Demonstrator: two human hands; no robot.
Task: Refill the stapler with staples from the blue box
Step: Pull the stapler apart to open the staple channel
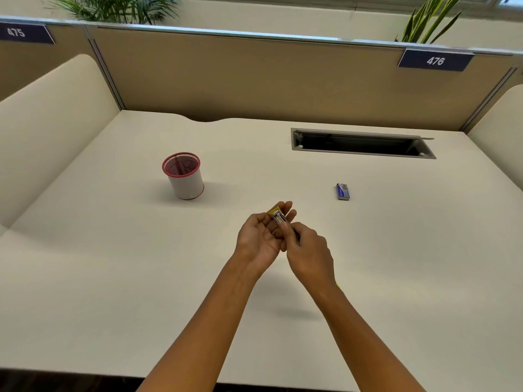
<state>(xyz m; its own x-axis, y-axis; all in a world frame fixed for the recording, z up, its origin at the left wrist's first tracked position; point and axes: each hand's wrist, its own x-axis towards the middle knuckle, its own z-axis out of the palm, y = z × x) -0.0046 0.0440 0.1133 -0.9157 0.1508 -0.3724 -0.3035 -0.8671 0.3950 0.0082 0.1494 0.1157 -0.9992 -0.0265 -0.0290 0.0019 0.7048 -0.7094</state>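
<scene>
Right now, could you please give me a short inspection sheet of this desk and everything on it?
Surface: pale desk, mostly bare.
Job's things: small yellow stapler held above desk; blue box lying beyond the hands, to their right.
Clutter: red mesh cup, upright, far left.
Grippers: left hand cradles stapler; right hand pinches its near end.
Cables: nothing seen; cable slot open.
Surroundings: partition, sign 476, plants.

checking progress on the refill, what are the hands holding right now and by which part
Both hands hold the small stapler above the desk: left hand cradles its body, right hand pinches its near end. The blue box lies untouched.
</scene>
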